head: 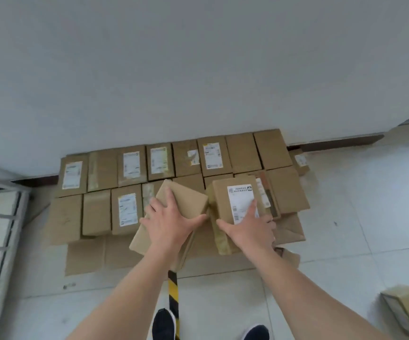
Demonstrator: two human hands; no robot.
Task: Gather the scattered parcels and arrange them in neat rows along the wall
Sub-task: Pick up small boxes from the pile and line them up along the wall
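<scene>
left hand (167,223) grips a plain box (174,207) – right hand (250,228) grips a label box (235,204). both boxes sit over the rows (164,160) by the wall (198,69).

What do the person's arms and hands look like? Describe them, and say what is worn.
Both forearms are bare right down to the bottom edge of the picture, with no sleeve in view. The left hand and the right hand wear no gloves, and no watch, ring or wristband shows on either. Below them are two dark shoes, the left shoe with a pale sole edge.
</scene>
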